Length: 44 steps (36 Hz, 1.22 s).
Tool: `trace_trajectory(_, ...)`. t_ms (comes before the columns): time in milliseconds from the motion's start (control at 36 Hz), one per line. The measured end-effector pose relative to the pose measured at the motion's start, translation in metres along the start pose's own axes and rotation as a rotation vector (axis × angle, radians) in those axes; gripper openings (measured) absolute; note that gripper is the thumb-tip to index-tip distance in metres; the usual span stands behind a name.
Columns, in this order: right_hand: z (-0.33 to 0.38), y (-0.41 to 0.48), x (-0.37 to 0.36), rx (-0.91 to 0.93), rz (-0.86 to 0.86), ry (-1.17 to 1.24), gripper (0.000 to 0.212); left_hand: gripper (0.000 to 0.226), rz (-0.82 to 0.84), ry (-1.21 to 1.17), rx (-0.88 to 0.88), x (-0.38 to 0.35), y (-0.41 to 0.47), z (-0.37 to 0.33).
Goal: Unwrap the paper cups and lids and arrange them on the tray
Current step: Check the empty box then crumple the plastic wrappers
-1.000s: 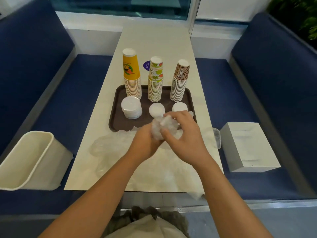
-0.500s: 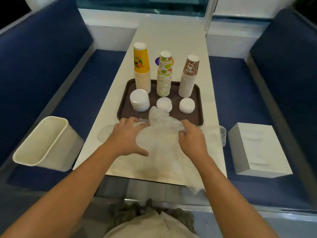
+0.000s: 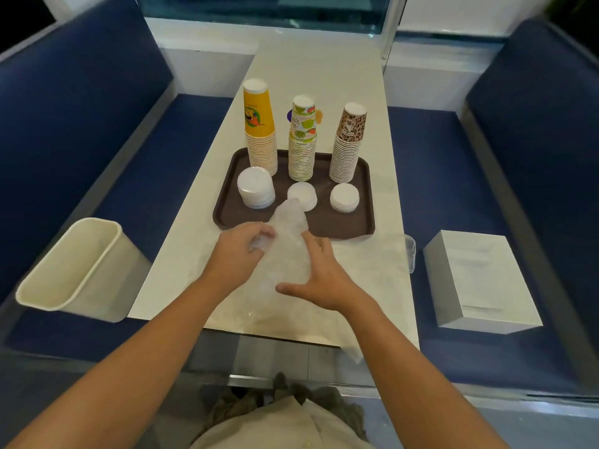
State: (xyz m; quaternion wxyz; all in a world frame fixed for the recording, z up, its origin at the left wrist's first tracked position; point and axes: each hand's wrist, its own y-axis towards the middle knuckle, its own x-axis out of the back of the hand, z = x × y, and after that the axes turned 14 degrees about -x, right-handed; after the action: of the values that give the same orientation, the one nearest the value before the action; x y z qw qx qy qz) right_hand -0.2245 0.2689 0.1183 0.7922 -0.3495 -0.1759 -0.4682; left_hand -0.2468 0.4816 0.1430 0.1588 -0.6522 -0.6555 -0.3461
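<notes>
Three upside-down cup stacks stand at the back of the brown tray [image 3: 364, 222]: yellow cups [image 3: 259, 124], green-patterned cups [image 3: 303, 137] and brown leopard-print cups [image 3: 348, 144]. In front of them lie three piles of white lids: a large pile [image 3: 255, 187], a middle pile [image 3: 303, 194] and a right pile [image 3: 344, 197]. A bunch of clear plastic wrap [image 3: 288, 247] rises from the table in front of the tray. My left hand [image 3: 240, 251] grips its left side with curled fingers. My right hand [image 3: 321, 277] presses against its right side with fingers spread.
A cream waste bin [image 3: 77, 270] sits on the blue bench at the left. A white box [image 3: 479, 280] sits on the right bench. A small clear plastic container [image 3: 410, 252] stands at the table's right edge. More clear wrap [image 3: 366, 273] lies flat on the near table.
My hands came down from a raised wad of wrap, spread apart over the sheet, and have closed in again, bunching the wrap into a peak between them.
</notes>
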Motion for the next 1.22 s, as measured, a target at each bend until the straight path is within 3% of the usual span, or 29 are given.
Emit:
trace_trajectory(83,0.009,0.008,-0.010,0.027,-0.074,0.054,0.103,0.035,-0.048,-0.120,-0.004,-0.005,0.004,-0.014)
trace_trajectory(250,0.032,0.017,-0.013,0.105,-0.333,0.345,0.033,0.033,-0.102,-0.328,-0.019,-0.009,0.009,-0.031)
trace_trajectory(361,0.037,0.016,0.000,0.054,-0.407,0.459,0.034,0.062,-0.124,-0.229,-0.074,0.005,0.009,-0.024)
trace_trajectory(444,0.041,0.015,0.013,0.015,-0.399,0.568,0.029,0.094,-0.054,-0.231,0.059,0.017,0.009,-0.013)
trace_trajectory(528,0.049,0.014,0.024,-0.031,-0.343,0.677,0.017,0.112,0.071,-0.293,0.113,0.023,0.011,-0.011)
trace_trajectory(639,0.060,0.011,0.029,0.020,-0.263,0.703,0.030,0.113,0.168,-0.382,0.052,0.016,0.015,-0.022)
trace_trajectory(778,0.076,0.007,0.026,0.155,-0.153,0.636,0.038,0.072,0.034,-0.398,0.080,0.007,0.025,-0.029)
trace_trajectory(917,0.074,0.005,0.025,0.159,-0.136,0.543,0.067,0.060,-0.148,-0.424,0.121,0.012,0.030,-0.023)
trace_trajectory(972,0.072,0.002,0.026,0.238,-0.144,0.518,0.062,0.049,-0.201,-0.426,0.135,0.017,0.028,-0.022)
trace_trajectory(1028,0.072,-0.003,0.029,0.310,-0.226,0.424,0.049,0.049,-0.263,-0.487,0.161,0.022,0.027,-0.022)
trace_trajectory(1056,0.072,-0.006,0.031,0.331,-0.262,0.371,0.052,0.051,-0.302,-0.537,0.180,0.026,0.026,-0.022)
trace_trajectory(1167,0.075,-0.016,0.039,0.394,-0.238,0.245,0.103,0.041,-0.356,-0.727,0.200,0.041,0.025,-0.029)
trace_trajectory(1222,0.082,-0.017,0.039,0.442,-0.201,0.194,0.110,0.039,-0.285,-0.777,0.184,0.048,0.024,-0.031)
